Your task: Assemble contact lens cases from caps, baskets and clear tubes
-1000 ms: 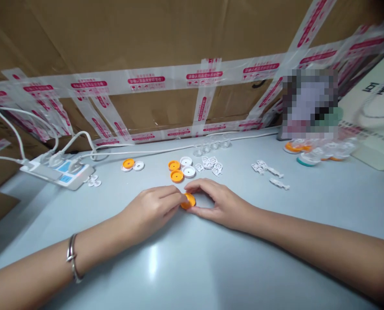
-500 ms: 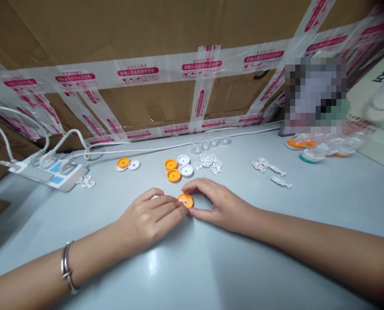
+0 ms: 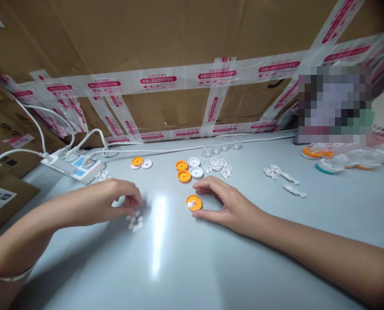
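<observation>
My right hand (image 3: 222, 202) curls around a shallow orange round dish (image 3: 198, 199), thumb on the near side and fingers at the far rim. A small white disc (image 3: 190, 205) lies inside the dish, beside its centre. Over a loose group of small white discs (image 3: 140, 225) hovers my left hand (image 3: 119, 199). Its fingers are bent, with a gap between them and the thumb; no disc shows clearly between the fingertips. Beyond my right hand sit an orange dish (image 3: 184, 176) and a white dish (image 3: 196, 173), grouped with similar ones.
White openwork pieces (image 3: 226, 171) and clear round covers (image 3: 224, 147) lie behind the dishes. Flat white parts (image 3: 293, 190) are at right, near stacked clear-topped pieces (image 3: 335, 164). A power strip (image 3: 88, 172) with cables stands left; a taped cardboard box (image 3: 166, 107) walls the back.
My left hand has left the orange dish and moved left to the white discs, uncovering a disc inside the dish. My right hand stays around it. The view has shifted.
</observation>
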`<state>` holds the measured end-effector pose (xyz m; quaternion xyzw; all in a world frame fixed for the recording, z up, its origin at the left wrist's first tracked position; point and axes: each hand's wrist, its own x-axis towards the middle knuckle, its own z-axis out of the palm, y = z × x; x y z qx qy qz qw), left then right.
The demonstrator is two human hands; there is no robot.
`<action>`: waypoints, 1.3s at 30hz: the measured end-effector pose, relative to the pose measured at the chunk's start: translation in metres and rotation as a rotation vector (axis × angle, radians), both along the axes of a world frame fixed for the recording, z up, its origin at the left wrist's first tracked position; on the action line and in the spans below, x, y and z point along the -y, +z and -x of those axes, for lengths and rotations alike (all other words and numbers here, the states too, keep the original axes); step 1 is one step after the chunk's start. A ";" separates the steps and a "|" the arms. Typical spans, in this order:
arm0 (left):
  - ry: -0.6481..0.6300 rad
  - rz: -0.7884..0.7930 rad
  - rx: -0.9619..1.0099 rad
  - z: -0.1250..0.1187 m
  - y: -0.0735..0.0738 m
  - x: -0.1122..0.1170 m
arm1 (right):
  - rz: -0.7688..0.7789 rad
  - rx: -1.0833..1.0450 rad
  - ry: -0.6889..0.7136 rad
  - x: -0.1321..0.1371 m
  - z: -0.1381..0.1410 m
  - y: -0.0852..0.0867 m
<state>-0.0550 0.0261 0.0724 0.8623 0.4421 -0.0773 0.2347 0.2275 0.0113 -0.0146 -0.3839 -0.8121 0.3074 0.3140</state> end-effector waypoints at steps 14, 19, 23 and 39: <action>-0.057 0.083 0.019 -0.014 -0.010 0.006 | -0.029 0.014 0.015 0.002 0.004 -0.001; -0.104 0.048 0.040 -0.016 -0.011 0.008 | -0.017 0.018 0.007 0.003 0.004 -0.001; -0.164 -0.028 0.027 -0.017 -0.012 0.010 | -0.033 0.013 0.010 0.003 0.004 0.000; -0.262 -0.232 0.008 -0.019 -0.022 0.010 | -0.050 -0.028 -0.014 0.006 0.002 0.001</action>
